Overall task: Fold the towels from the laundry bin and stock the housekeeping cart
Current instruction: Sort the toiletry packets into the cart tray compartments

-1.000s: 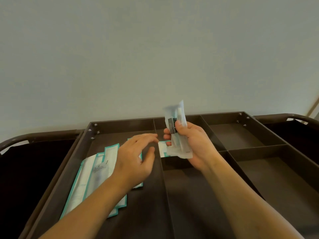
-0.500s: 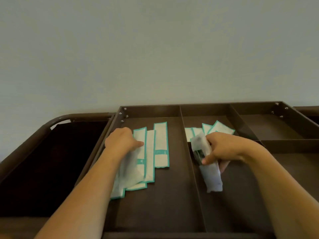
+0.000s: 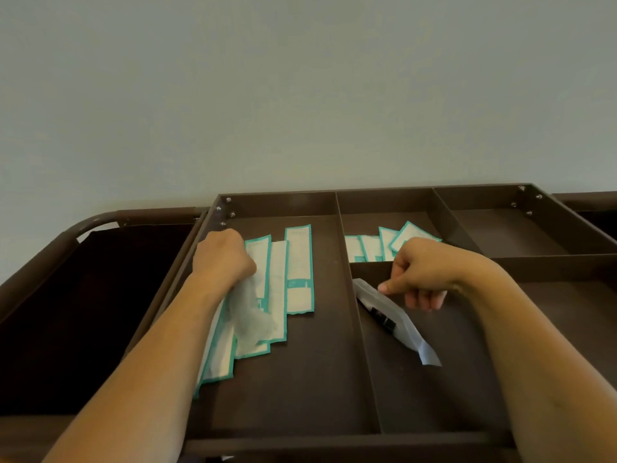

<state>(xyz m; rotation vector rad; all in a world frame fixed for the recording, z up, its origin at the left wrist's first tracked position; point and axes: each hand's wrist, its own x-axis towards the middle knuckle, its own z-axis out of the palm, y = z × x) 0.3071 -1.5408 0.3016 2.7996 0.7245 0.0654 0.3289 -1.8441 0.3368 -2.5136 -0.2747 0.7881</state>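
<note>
Fingers [image 3: 387,288] pinch one clear packet [image 3: 394,317]; left fingers [image 3: 247,267] grip another [image 3: 252,312].

Cart tray [image 3: 277,389], dark brown, divided into compartments.
Long teal-edged white packets [image 3: 298,269] lie fanned lengthwise in the tray's left compartment, overlapping. Small teal-edged sachets [image 3: 374,247] fanned in the rear middle compartment. One translucent packet [image 3: 395,320] with a dark item inside lies diagonally in the near middle compartment, by the divider.
</note>
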